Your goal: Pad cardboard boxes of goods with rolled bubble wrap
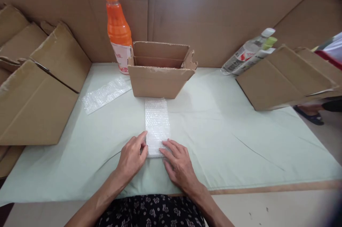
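Note:
A strip of bubble wrap (157,123) lies flat on the green cloth, its long side pointing away from me. My left hand (132,154) rests against its left edge, index finger and thumb apart, the other fingers curled beneath. On the near right corner of the strip lie the fingertips of my right hand (177,161), with the fingers spread. Just beyond the far end of the strip stands an open cardboard box (159,82). A second piece of bubble wrap (105,95) lies slanted to the left of that box.
An orange drink bottle (119,35) stands behind the box. Larger cardboard boxes (37,102) fill the left side. At the right, a clear bottle (242,56) leans beside another carton (283,77). A person's foot (311,113) shows past the table's right edge. Cardboard walls (213,17) close off the back.

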